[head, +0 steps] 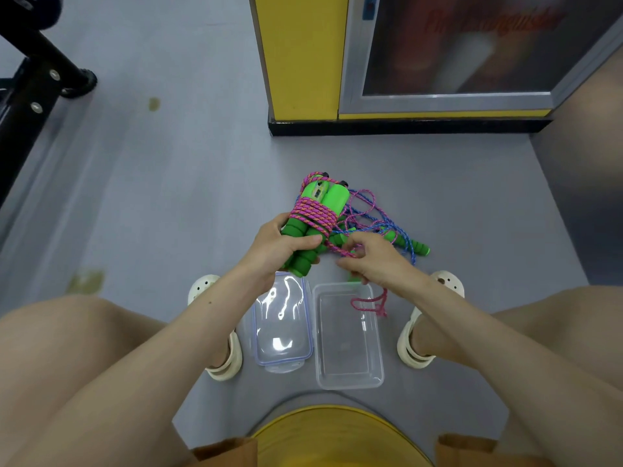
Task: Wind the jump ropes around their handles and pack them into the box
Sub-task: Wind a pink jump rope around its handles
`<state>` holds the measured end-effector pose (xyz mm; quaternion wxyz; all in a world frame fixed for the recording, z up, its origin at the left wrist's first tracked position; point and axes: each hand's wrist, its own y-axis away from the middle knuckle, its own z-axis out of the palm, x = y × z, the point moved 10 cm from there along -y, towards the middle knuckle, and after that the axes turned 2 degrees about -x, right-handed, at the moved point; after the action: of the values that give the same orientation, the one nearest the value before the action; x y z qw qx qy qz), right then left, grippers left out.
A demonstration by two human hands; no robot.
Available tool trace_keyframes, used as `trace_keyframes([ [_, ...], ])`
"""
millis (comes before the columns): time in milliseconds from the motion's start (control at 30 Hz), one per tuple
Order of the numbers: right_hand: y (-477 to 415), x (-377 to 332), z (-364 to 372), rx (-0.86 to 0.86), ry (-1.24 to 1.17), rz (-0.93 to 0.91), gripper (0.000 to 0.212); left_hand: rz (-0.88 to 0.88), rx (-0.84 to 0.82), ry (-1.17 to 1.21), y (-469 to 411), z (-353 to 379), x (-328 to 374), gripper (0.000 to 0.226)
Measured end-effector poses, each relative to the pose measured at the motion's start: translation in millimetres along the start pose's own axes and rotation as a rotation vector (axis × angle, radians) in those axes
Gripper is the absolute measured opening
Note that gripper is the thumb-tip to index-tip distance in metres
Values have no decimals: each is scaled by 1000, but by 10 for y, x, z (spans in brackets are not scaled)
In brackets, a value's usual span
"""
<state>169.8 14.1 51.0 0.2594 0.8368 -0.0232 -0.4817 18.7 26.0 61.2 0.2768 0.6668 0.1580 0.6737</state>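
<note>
Lower centre, the box (349,374) sits empty on the floor. Above it, the left hand (274,252) grips the wound green handles (301,246); the right hand (379,259) pinches the pink rope (312,214). Slack could loosen the coils or snag the blue rope (399,230) beyond.

The left grip (279,251) curls around the bundled green handles (303,261), thumb laid across the foam on the near side and fingertips showing on the far side. Just right of it, the right grip (377,261) is turned back-up, with fingers curled and pinching the pink rope (312,212) close beside the left thumb. Both wrists look roughly straight. The bare left forearm (202,318) and right forearm (472,318) reach forward and converge, so the two grips nearly touch.
</note>
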Motion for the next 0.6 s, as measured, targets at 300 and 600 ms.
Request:
trace_keyframes([
  [300,19,-20,44,-43,-278,76,32,109,84,-117,-24,-95,124,50],
  [600,46,-128,157,-150,-226,77,25,322,205,-393,76,-77,321,51],
])
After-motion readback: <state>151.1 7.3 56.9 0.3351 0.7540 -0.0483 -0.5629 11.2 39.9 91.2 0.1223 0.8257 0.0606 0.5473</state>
